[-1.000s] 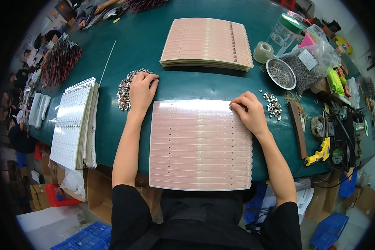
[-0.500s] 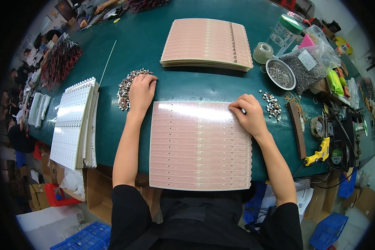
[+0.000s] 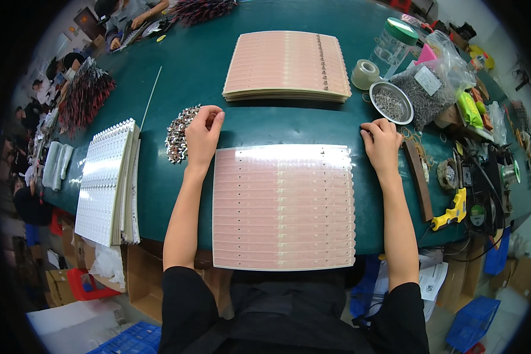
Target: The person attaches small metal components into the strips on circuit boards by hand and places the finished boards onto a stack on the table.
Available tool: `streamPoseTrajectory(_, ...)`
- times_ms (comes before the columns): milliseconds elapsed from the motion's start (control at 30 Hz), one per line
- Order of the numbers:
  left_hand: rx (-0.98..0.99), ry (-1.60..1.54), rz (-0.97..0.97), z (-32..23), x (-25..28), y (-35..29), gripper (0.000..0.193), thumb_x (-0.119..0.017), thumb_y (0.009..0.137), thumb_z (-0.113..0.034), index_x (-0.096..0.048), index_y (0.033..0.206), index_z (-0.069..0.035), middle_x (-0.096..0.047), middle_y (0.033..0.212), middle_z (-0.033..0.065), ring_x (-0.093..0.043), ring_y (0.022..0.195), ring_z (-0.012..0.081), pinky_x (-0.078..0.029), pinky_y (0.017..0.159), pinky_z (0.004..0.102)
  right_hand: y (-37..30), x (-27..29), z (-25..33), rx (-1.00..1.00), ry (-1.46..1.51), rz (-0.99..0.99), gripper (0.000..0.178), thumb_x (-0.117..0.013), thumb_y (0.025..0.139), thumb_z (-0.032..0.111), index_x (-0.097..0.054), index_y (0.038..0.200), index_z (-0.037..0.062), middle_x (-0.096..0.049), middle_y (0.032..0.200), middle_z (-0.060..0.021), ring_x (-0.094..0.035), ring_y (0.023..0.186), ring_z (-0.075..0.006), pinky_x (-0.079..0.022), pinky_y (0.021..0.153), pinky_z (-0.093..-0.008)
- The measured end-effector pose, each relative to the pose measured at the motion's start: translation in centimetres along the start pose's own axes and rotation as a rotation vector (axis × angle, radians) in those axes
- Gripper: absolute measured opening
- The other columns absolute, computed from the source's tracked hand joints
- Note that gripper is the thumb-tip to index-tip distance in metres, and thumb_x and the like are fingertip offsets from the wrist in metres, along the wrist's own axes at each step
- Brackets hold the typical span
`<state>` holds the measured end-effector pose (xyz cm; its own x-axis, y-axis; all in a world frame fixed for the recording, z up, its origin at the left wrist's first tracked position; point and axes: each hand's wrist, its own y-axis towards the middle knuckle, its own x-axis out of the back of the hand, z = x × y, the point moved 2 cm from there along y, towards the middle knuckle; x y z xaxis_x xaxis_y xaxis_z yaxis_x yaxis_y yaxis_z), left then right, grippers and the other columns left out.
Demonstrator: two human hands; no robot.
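A pink circuit board panel (image 3: 283,212), scored into long strips, lies flat at the table's front edge between my forearms. My left hand (image 3: 204,137) is beyond its left corner, beside a pile of small shiny metal parts (image 3: 177,137). Its fingers are curled, thumb near the index finger; anything between them is hidden. My right hand (image 3: 383,146) is off the panel's far right corner, over the place of a smaller pile of metal parts that it now covers. Its fingers are closed, and I cannot make out what they hold.
A stack of pink panels (image 3: 286,65) lies farther back. White boards (image 3: 107,180) stand at left. On the right are a metal bowl of small parts (image 3: 392,103), a tape roll (image 3: 365,74), a jar (image 3: 392,50), a brown bar (image 3: 418,180) and a yellow tool (image 3: 451,211). Another person (image 3: 133,20) works far left.
My right hand has left the panel's far edge and moved right to the small pile of metal parts. My left hand stays by its pile, thumb and fingertips raised slightly.
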<state>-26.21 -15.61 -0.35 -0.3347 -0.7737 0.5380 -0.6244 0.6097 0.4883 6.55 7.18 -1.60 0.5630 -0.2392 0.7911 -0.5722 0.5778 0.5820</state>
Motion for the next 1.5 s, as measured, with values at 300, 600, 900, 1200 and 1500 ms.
streamPoseTrajectory(300, -0.136, 0.006, 0.051, -0.6, -0.7, -0.7, 0.012, -0.062, 0.093, -0.008, -0.068, 0.103, -0.005, -0.068, 0.095, 0.0095, -0.064, 0.074, 0.0202, -0.051, 0.065, 0.0303, -0.8, 1.6, 4.2, -0.29, 0.821, 0.276, 0.011, -0.068, 0.09, 0.009, -0.069, 0.099, 0.0032, -0.066, 0.088, -0.0046, -0.064, 0.074, -0.0148, -0.052, 0.065, -0.0276)
streamPoseTrajectory(600, -0.165, 0.04, 0.07, -0.8, -0.8, -0.7, 0.013, -0.062, 0.092, -0.006, -0.067, 0.105, -0.004, -0.066, 0.092, 0.0105, -0.065, 0.077, 0.0222, -0.052, 0.065, 0.0318, -1.1, 2.2, 6.9, -0.019, 0.667, 0.362, 0.015, -0.068, 0.086, 0.003, -0.071, 0.101, 0.0017, -0.064, 0.087, -0.0089, -0.063, 0.076, -0.0205, -0.05, 0.069, -0.0303)
streamPoseTrajectory(900, -0.149, 0.038, 0.098, -1.1, -0.9, -0.9, 0.013, -0.064, 0.09, -0.006, -0.067, 0.103, -0.002, -0.066, 0.092, 0.0101, -0.066, 0.076, 0.0203, -0.053, 0.065, 0.0305, -1.7, 1.4, 7.6, 0.093, 0.628, 0.318, 0.008, -0.071, 0.083, 0.005, -0.069, 0.091, 0.0018, -0.06, 0.084, -0.009, -0.06, 0.075, -0.0236, -0.05, 0.068, -0.0337)
streamPoseTrajectory(1200, -0.172, 0.05, 0.11, -1.1, -0.8, -1.0, 0.014, -0.064, 0.09, -0.005, -0.068, 0.103, -0.003, -0.066, 0.092, 0.0096, -0.065, 0.075, 0.0202, -0.053, 0.065, 0.0306, -1.8, 1.5, 8.2, 0.16, 0.499, 0.305, 0.005, -0.07, 0.082, 0.004, -0.069, 0.086, 0.0016, -0.061, 0.083, -0.0103, -0.06, 0.083, -0.028, -0.05, 0.074, -0.0364)
streamPoseTrajectory(1500, -0.031, -0.182, 0.154, -2.5, -1.4, -1.1, 0.015, -0.066, 0.09, -0.008, -0.068, 0.104, -0.003, -0.07, 0.092, 0.0061, -0.066, 0.079, 0.0139, -0.053, 0.073, 0.0268, -1.2, 1.4, 6.8, -0.11, 0.733, 0.288, 0.013, -0.07, 0.084, 0.012, -0.072, 0.095, 0.0053, -0.063, 0.083, -0.0091, -0.064, 0.074, -0.0256, -0.052, 0.067, -0.0344)
